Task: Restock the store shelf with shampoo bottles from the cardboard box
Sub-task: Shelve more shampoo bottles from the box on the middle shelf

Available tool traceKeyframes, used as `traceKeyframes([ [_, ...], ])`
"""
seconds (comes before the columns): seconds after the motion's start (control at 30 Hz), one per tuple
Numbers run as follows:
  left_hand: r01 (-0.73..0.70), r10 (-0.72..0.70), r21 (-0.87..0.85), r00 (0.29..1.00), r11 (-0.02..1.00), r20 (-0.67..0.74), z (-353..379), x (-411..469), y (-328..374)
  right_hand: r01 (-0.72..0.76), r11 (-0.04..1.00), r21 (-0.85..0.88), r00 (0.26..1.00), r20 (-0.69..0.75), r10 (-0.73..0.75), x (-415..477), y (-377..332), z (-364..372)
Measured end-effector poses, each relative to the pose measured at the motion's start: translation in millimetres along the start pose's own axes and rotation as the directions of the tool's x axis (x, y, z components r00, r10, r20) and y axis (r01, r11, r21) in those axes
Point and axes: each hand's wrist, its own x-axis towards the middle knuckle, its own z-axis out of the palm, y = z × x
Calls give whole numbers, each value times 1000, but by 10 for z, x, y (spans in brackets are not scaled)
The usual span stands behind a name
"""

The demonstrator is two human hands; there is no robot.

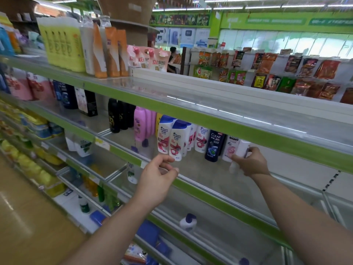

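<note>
1. Just right of the tall dark-blue plastic CLEAR bottle (214, 145): one white plastic shampoo bottle with a pink label (241, 148), roughly upright at the open end of the row on the green-edged metal shelf (225, 207). The right hand (252, 163) is clamped round its body. Blur hides whether its base is down.
2. Left of the CLEAR bottle, beyond a cluster of white red-label bottles: the front white plastic bottle with a blue cap and red label (176, 142). The left hand (156, 176) sits at its base with the fingers curled. I cannot tell whether it pinches the base or only touches it.
3. Handling (judged): rigid, glossy plastic, probably slick, and fairly weighty if full. It is tall and narrow, so likely to tip and knock its neighbours. It is best gripped mid-body across the narrow sides and set down base first.
4. Edges: a clear front rail runs along the shelf lip in front of the CLEAR bottle. The green edge of the upper shelf (210, 119) hangs close above the caps. A bottle has to pass over the rail and under that edge.
5. Open room: bare shelf floor right of the CLEAR bottle, past the held bottle, with more in front of it.
6. Cardboard box: not in view.
</note>
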Motion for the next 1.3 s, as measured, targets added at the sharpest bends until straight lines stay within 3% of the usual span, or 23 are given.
traceKeyframes([
  [0.17, 10, -9, -20, 1000, 1000, 12, 14, 11, -51, -92, 994, -58, 971, 216, 103, 14, 31, 65],
  [0.43, 39, -39, -28, 999, 999, 19, 27, 38, -173, -29, 982, -186, 996, 75, 44, 14, 87, 202],
  [0.63, 60, -59, -42, 998, 997, 21, 15, 49, -256, 24, 995, -96, 998, 53, -19, 39, 103, 257],
  [0.77, 63, -62, -50, 998, 997, 22, 10, 61, -281, -61, 998, 35, 996, 71, 59, 28, 46, 215],
  [0.97, 65, -64, -45, 998, 997, 15, 57, 112, -307, -34, 998, -54, 991, -134, 27, -51, -69, 313],
  [1.3, 79, -79, -57, 997, 995, -9, -10, 165, -382, 52, 978, 203, 998, -29, -47, 27, 41, 309],
])
